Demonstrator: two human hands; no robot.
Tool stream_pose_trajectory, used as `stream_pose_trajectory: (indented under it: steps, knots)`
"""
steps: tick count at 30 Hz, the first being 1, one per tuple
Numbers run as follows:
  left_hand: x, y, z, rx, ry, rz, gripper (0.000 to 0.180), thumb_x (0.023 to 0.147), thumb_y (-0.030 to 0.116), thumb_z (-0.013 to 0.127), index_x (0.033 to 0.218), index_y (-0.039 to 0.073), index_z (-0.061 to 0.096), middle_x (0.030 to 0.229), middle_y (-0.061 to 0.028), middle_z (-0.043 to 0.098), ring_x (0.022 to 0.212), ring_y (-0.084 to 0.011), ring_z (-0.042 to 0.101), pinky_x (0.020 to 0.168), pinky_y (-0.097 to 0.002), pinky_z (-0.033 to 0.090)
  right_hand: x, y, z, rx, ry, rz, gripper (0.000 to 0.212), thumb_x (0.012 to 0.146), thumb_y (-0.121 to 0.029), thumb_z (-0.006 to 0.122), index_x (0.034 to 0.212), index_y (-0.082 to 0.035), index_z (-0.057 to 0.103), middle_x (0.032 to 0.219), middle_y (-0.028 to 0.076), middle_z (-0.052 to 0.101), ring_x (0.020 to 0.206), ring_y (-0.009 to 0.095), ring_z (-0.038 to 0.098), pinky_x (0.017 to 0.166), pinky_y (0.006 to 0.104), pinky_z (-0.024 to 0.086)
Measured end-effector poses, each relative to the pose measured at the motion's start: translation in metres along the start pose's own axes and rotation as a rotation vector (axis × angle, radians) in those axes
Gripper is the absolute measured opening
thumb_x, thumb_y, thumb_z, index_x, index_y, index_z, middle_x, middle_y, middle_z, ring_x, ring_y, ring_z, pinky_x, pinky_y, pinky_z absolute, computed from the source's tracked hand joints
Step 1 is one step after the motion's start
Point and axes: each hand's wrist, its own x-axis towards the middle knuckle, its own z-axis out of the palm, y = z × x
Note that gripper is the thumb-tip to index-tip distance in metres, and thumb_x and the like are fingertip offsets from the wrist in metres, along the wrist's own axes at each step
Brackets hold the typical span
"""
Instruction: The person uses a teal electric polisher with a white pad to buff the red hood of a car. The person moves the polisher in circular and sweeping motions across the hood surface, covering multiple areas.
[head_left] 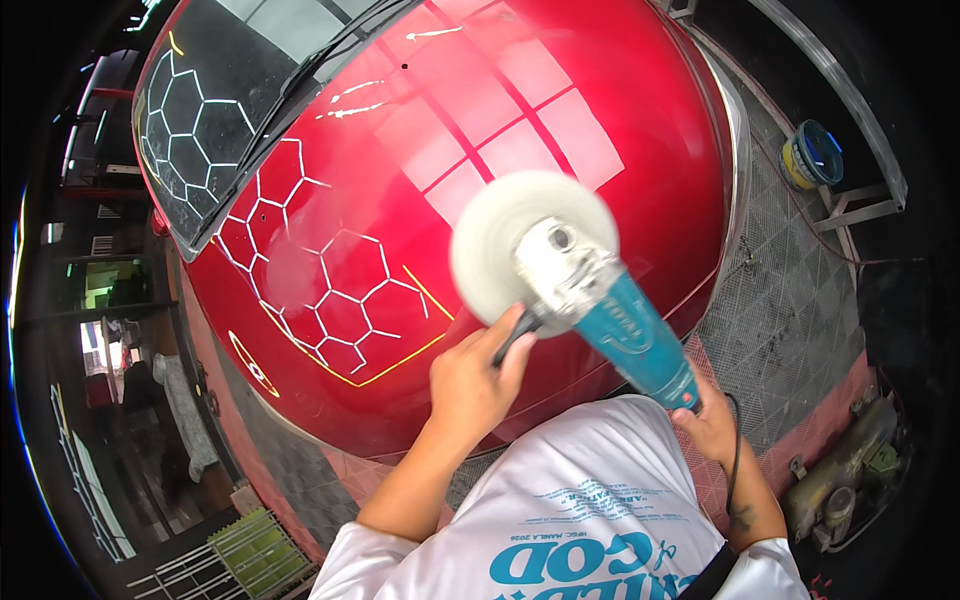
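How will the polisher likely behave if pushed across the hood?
The polisher may feel front-heavy: its bulky head sits at one end. The pad looks blurred, probably spinning, so it could tug sideways. It might slide easily, since the red hood looks glossy.

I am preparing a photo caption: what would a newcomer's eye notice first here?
The glossy red car hood fills the centre. Over it, the left hand grips the black side handle and the right hand the rear of a teal power polisher with a round white pad. White hexagonal light reflections shine on the hood's left.
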Motion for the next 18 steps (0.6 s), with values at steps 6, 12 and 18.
stream_pose_trajectory:
  steps: [6,12,18]
  knots:
    - [-0.079,-0.061,-0.033,-0.103,0.133,-0.285,0.042,0.111,0.013,0.077,0.147,-0.008,0.075,0.122,-0.0235,0.087,0.105,-0.0200,0.083,0.094,-0.0340,0.063,0.032,-0.032,0.040,-0.283,-0.245,-0.118,0.109,0.099,-0.064,0.081,0.183,-0.013,0.033,0.139,0.029,0.078,0.118,0.050,0.079,0.107,0.0536,0.060]
    - [-0.107,-0.170,-0.055,-0.157,0.413,-0.277,0.041,0.114,0.011,0.071,0.150,-0.009,0.073,0.125,-0.0213,0.086,0.107,-0.0205,0.081,0.096,-0.0347,0.063,0.078,-0.097,0.102,-0.443,-0.381,-0.205,0.105,0.107,-0.064,0.072,0.185,-0.012,0.024,0.128,0.030,0.079,0.111,0.050,0.080,0.097,0.0578,0.061]
    - [-0.045,-0.186,-0.092,-0.109,0.360,-0.200,0.041,0.115,0.013,0.071,0.150,-0.007,0.073,0.117,-0.0186,0.088,0.100,-0.0191,0.082,0.090,-0.0322,0.063,0.080,-0.123,0.115,-0.524,-0.205,-0.290,0.099,0.109,-0.058,0.071,0.184,-0.012,0.025,0.128,0.028,0.077,0.105,0.049,0.080,0.089,0.0582,0.063]
